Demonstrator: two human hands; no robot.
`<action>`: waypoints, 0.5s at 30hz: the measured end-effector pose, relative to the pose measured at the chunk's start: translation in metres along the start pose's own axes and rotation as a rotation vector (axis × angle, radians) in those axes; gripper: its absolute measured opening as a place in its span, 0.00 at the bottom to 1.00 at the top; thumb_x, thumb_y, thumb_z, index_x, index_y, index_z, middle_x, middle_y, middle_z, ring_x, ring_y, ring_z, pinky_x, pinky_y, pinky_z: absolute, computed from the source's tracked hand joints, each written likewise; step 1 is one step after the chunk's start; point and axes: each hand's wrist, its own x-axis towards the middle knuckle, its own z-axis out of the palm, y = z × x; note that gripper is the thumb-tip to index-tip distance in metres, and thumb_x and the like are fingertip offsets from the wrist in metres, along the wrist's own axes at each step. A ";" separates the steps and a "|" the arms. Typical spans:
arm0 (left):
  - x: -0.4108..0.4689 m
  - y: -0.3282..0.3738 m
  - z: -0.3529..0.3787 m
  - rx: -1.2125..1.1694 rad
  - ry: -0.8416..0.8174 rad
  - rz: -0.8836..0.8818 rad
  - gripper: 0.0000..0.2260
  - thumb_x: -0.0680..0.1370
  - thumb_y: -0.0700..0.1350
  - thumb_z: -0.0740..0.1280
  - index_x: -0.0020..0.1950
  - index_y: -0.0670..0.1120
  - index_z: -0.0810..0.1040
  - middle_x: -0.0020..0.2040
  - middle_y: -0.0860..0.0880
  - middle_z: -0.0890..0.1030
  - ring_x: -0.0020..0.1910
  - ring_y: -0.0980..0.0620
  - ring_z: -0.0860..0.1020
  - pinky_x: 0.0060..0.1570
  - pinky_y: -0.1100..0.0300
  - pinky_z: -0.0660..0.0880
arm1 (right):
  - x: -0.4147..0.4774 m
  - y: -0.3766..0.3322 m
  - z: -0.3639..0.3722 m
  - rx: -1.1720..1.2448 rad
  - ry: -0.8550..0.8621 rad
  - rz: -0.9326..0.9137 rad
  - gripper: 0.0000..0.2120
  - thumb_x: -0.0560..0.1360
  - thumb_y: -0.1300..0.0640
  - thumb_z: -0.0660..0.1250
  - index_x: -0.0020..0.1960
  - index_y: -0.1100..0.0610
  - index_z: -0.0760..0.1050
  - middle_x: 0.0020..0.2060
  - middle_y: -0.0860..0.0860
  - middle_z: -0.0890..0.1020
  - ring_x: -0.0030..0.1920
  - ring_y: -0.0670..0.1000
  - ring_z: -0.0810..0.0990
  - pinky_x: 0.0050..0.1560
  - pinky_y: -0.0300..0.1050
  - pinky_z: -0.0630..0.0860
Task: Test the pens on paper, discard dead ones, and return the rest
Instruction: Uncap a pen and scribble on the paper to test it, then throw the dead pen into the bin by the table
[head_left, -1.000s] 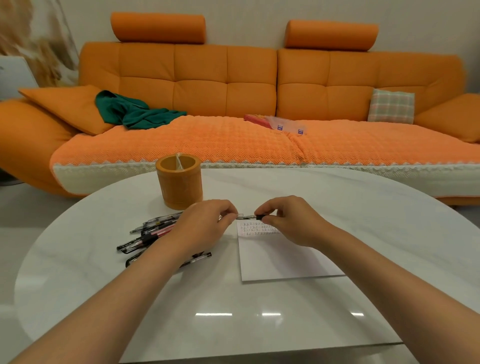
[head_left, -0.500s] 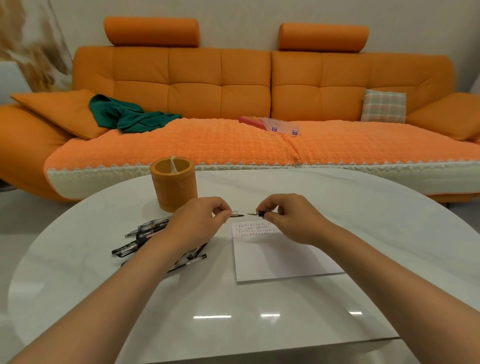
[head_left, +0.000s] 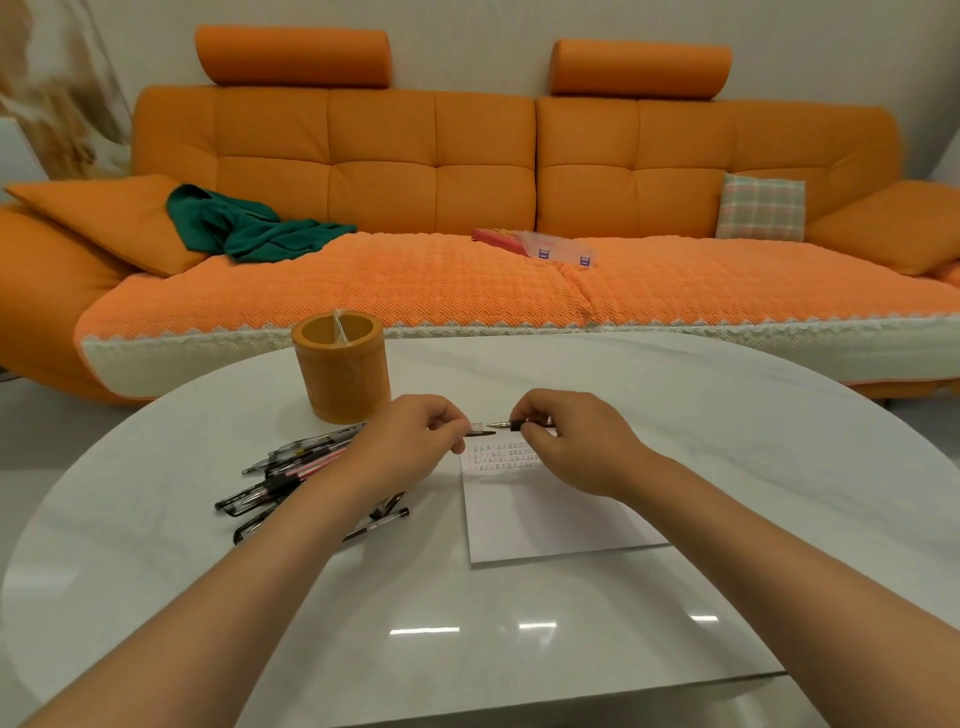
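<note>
Head view: uncapped pen (head_left: 523, 425) over paper (head_left: 545, 519) far edge, pinched in R hand (head_left: 571, 441) fingers; cap (head_left: 479, 428) pinched in L hand (head_left: 410, 441) fingers, over paper's far-left corner. Prob. light, stiff, slick barrel; best held nr tip.

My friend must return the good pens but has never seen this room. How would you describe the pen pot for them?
Start at the white oval table in front of the orange sofa. On its far left side, just beyond the pile of pens, stands the pen pot. It is the only upright thing there: a stout orange cylinder, open at the top.
</note>
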 end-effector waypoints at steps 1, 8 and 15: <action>0.000 -0.001 0.000 -0.002 -0.002 -0.001 0.06 0.81 0.49 0.65 0.47 0.55 0.81 0.41 0.58 0.84 0.43 0.57 0.78 0.44 0.57 0.77 | 0.000 0.002 0.000 -0.001 0.004 0.013 0.09 0.79 0.54 0.62 0.51 0.43 0.78 0.47 0.42 0.82 0.47 0.46 0.78 0.47 0.47 0.76; -0.003 0.003 0.004 0.016 -0.078 0.040 0.06 0.81 0.50 0.66 0.49 0.56 0.82 0.42 0.58 0.84 0.44 0.56 0.80 0.49 0.52 0.79 | 0.001 -0.002 0.008 0.021 -0.056 -0.025 0.08 0.80 0.54 0.62 0.53 0.45 0.79 0.46 0.42 0.81 0.45 0.45 0.76 0.46 0.47 0.75; -0.005 0.013 0.004 -0.154 -0.149 0.002 0.07 0.80 0.48 0.68 0.46 0.52 0.85 0.38 0.56 0.86 0.39 0.57 0.82 0.41 0.61 0.74 | -0.006 -0.010 0.010 -0.224 -0.054 -0.127 0.17 0.76 0.38 0.60 0.39 0.49 0.74 0.32 0.47 0.77 0.34 0.47 0.74 0.33 0.47 0.70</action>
